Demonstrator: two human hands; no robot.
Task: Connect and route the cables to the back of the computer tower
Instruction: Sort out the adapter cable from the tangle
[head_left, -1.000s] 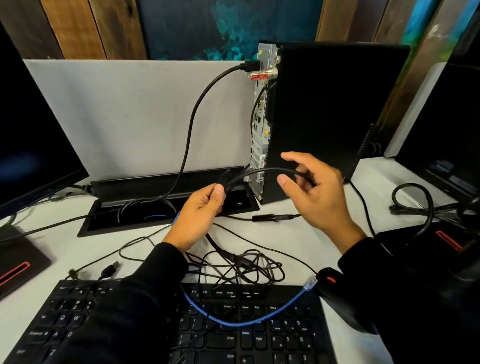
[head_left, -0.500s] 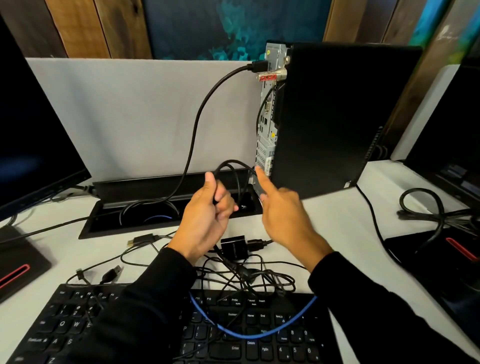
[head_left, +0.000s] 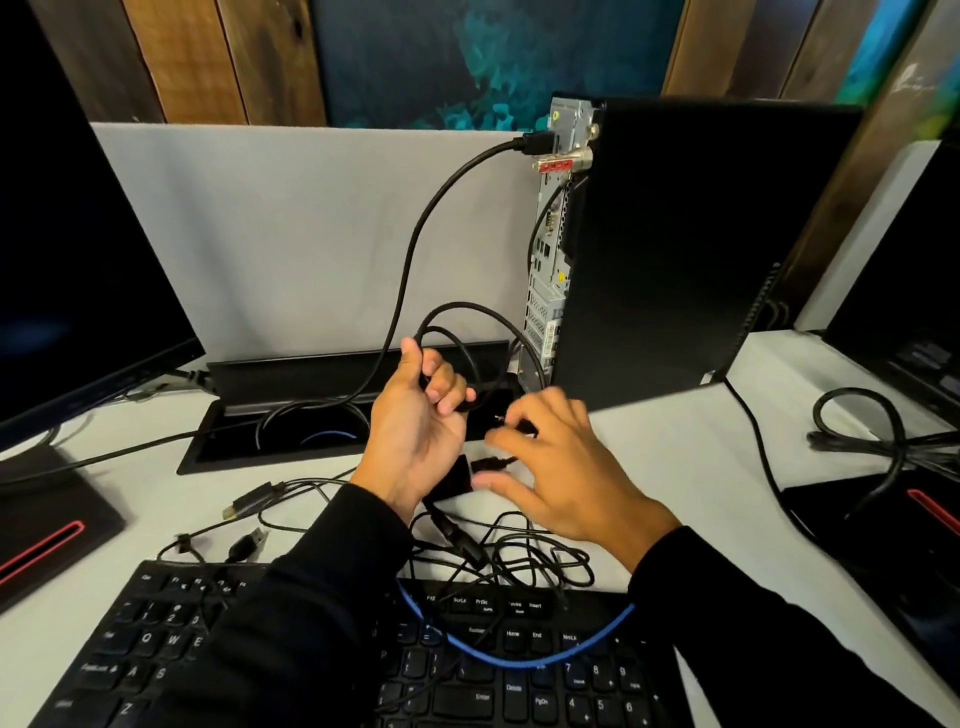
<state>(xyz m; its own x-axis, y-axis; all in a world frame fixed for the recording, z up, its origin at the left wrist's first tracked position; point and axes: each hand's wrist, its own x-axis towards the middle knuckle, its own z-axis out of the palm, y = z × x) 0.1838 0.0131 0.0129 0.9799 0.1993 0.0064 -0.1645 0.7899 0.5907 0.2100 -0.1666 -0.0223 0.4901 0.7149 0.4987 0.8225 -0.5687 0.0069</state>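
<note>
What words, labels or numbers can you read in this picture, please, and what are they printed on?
"Home", "End", "Delete", "Enter", "PgDn": black keyboard.
"Q", "W", "E", "A", "S", "Z": its left keys.
"7", "8", "9", "4", "5", "6": its number pad.
Stickers on the computer tower back panel: too small to read.

Office desk: monitor (head_left: 78, 249), divider (head_left: 311, 234), keyboard (head_left: 519, 691).

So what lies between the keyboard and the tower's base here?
In the head view, between keyboard and tower: a tangle of thin black cables on the white desk, with the right hand above it.
</note>
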